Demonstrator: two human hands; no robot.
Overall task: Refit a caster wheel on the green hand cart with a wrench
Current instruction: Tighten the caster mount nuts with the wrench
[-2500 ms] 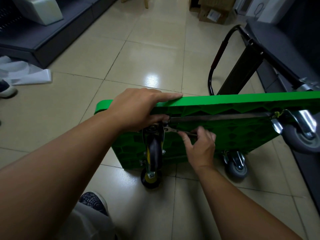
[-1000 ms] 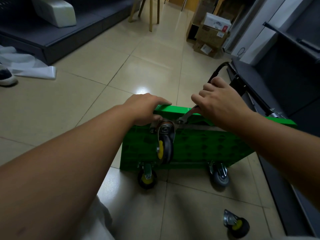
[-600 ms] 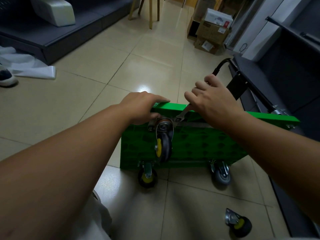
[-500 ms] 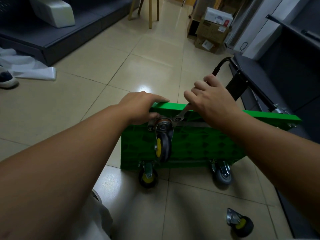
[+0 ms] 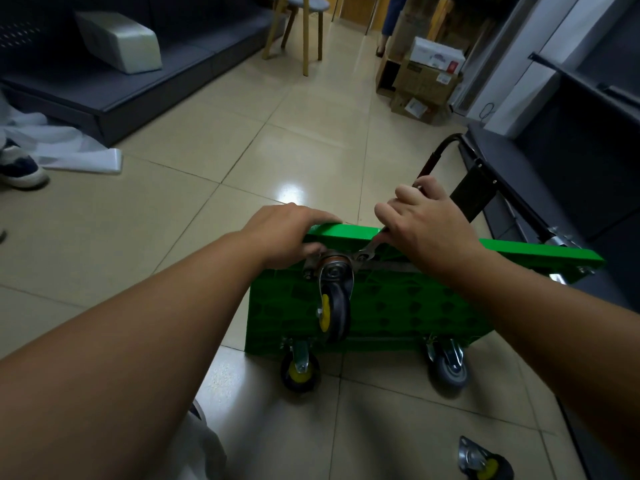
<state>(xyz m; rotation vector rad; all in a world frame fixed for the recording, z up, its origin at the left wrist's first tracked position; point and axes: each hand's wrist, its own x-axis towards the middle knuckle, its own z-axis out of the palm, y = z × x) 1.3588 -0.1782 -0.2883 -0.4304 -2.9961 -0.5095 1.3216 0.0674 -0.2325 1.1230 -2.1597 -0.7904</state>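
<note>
Green hand cart (image 5: 398,306) stands tipped on its long edge on the tiled floor (image 5: 173,237), ribbed underside towards the person and black handle (image 5: 433,161) folded behind. A broad plastic deck like that looks light and stiff but ready to topple, so the top rim is the place to steady it. The left hand (image 5: 291,233) lies there, fingers straight along the rim and thumb down beside the mounting plate (image 5: 332,268); that grip is spread and pressing, not clamped. The caster wheel (image 5: 334,306) hangs from the plate near the upper corner, black tyre and yellow hub pointing down. It seems heavy for its size and free to swivel, so I would hold the steel plate, not the tyre. The wrench (image 5: 369,251) is thin, hard and probably slick; its head sits at the plate's right edge and the right hand (image 5: 422,230) has its grip clamped round the shank, which slants up past the rim. The rim above and the fork beside leave little room to swing. Dark shelving (image 5: 554,174) crowds the cart's far right end; a low dark platform (image 5: 138,81) with a white block (image 5: 119,46) lies well off to the left, cardboard boxes (image 5: 426,77) beyond. Two fitted casters, one with a yellow hub (image 5: 299,370) and one grey (image 5: 448,370), sit at the lower edge, and a loose caster (image 5: 483,462) lies on the floor, apart.
</note>
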